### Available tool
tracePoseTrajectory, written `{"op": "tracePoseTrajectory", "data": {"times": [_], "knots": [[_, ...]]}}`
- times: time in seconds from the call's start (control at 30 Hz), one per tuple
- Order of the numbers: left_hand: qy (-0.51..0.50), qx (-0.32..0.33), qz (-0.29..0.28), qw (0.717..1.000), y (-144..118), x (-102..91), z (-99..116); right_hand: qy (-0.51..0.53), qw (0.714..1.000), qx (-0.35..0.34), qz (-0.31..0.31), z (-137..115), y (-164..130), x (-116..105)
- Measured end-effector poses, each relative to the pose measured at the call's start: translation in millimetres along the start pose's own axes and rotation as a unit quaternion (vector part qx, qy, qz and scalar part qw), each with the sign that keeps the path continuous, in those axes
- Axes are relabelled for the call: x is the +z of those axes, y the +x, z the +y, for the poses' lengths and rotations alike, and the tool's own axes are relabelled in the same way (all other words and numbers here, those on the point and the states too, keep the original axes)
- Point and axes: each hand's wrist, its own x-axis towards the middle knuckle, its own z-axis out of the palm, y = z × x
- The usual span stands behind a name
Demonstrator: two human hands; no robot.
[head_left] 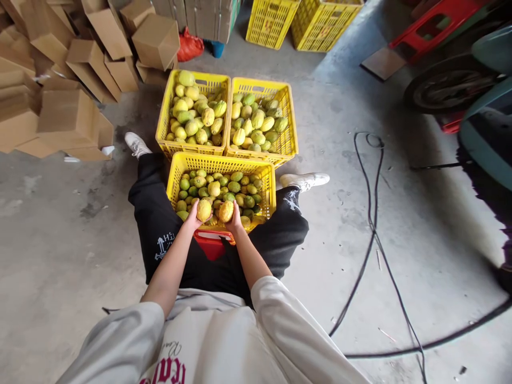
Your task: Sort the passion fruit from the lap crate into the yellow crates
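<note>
My left hand [194,217] is closed round a yellow lemon [204,210], held just above the near edge of the front yellow crate [221,158]. Beside it, my right hand [235,217] grips another lemon [226,212], which has brownish patches on its skin. The two held fruits are close together but apart. Below them the crate is filled with green and yellow lemons [234,186]. It stands between my spread legs, against a red object [210,248] that is mostly hidden.
Two more yellow crates [193,150] [262,154] of larger-looking yellow-green fruit adjoin the front crate's far side. Cardboard boxes [68,117] are heaped at left. Further yellow crates [272,24] stand behind. A black cable [375,229] lies on the floor at right, near a vehicle wheel [448,85].
</note>
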Motion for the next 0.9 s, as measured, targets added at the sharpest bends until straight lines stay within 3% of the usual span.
{"op": "tracePoseTrajectory", "data": {"times": [0.23, 0.4, 0.67, 0.9], "knots": [[0.012, 0.022, -0.016, 1.000, -2.1, 1.7, -1.1, 0.022, 0.999, -0.007, 0.029, -2.6, -7.7, 7.3], [-0.042, 0.056, 0.025, 0.997, -2.8, 1.1, -1.7, 0.023, 0.999, 0.007, 0.035, -0.7, -6.9, 7.8], [-0.041, 0.002, -0.002, 0.999, -1.8, -0.7, -1.8, 0.040, 0.999, 0.001, 0.034, 1.1, -1.1, 4.8], [0.004, -0.003, -0.011, 1.000, -4.7, 4.5, -2.0, 0.058, 0.998, 0.020, 0.033, -2.5, -4.6, 4.9]]}}
